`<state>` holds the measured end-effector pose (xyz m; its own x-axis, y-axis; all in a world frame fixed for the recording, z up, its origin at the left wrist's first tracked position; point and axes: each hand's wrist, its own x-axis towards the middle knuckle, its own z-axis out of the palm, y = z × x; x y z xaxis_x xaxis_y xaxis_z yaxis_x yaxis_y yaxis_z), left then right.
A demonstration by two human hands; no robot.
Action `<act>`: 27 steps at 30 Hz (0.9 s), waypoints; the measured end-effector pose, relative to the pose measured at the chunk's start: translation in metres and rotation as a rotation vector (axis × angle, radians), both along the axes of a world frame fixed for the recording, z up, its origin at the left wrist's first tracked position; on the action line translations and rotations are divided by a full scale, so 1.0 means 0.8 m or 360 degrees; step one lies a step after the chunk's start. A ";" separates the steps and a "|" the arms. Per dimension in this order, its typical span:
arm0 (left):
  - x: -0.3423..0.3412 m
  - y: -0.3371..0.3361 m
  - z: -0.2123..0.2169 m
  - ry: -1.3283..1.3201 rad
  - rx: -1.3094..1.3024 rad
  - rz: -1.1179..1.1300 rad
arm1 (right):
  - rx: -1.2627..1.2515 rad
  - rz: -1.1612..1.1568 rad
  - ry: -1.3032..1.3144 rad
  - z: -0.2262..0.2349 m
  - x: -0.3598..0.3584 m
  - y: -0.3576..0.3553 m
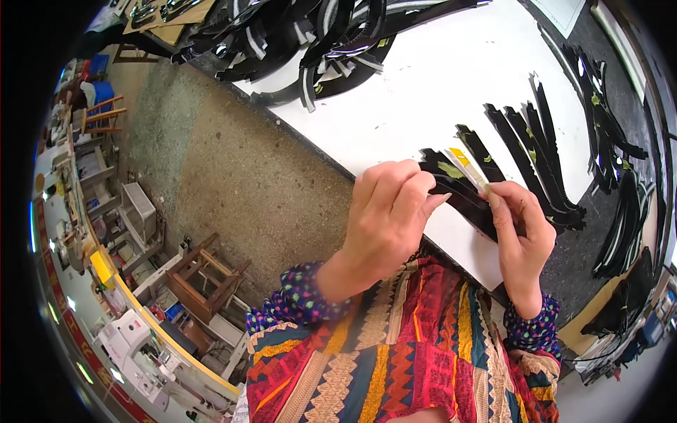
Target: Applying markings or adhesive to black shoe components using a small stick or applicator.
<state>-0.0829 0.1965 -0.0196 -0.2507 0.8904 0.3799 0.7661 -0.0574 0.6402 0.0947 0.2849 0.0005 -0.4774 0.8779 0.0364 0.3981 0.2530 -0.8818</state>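
Observation:
My right hand [522, 236] pinches a narrow white strip with a yellow patch [462, 161] between thumb and forefinger. The strip points up and away, over a black strip [465, 199] that carries a yellow-green mark. To its left is my left hand [391, 211], with its fingers curled in and the thumb pressed toward them. Whatever it may grip is too small or hidden to make out. More flat black strips [525, 155] with notched ends lie fanned out beyond my right hand, some with yellow-green marks.
A white work surface [451, 63] with a dark edge lies under the strips. A large heap of black and grey strips [331, 42] covers its far left part. More bundles [624, 225] lie at right. Leftward on the floor stand a wooden stool [204, 275] and a sewing machine [134, 349].

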 end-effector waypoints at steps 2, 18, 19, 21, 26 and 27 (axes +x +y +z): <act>-0.001 0.002 0.000 -0.0020 -0.0022 0.0013 | 0.0030 0.0033 -0.0031 0.002 0.000 -0.001; -0.003 0.006 0.012 0.0268 -0.0264 -0.0009 | 0.0184 0.0123 0.0008 0.006 0.002 0.008; -0.003 0.006 0.012 0.0281 -0.0256 -0.0016 | 0.0185 0.0119 0.0019 0.005 0.003 0.008; -0.001 0.002 0.009 0.0289 -0.0254 -0.0025 | 0.0183 0.0110 0.0014 0.006 0.005 0.010; 0.004 0.018 0.016 0.0379 -0.0308 -0.0043 | 0.0202 0.0069 -0.0005 0.008 0.011 0.019; 0.004 0.021 0.015 0.0417 -0.0298 -0.0055 | 0.0173 0.0064 -0.0004 0.009 0.011 0.020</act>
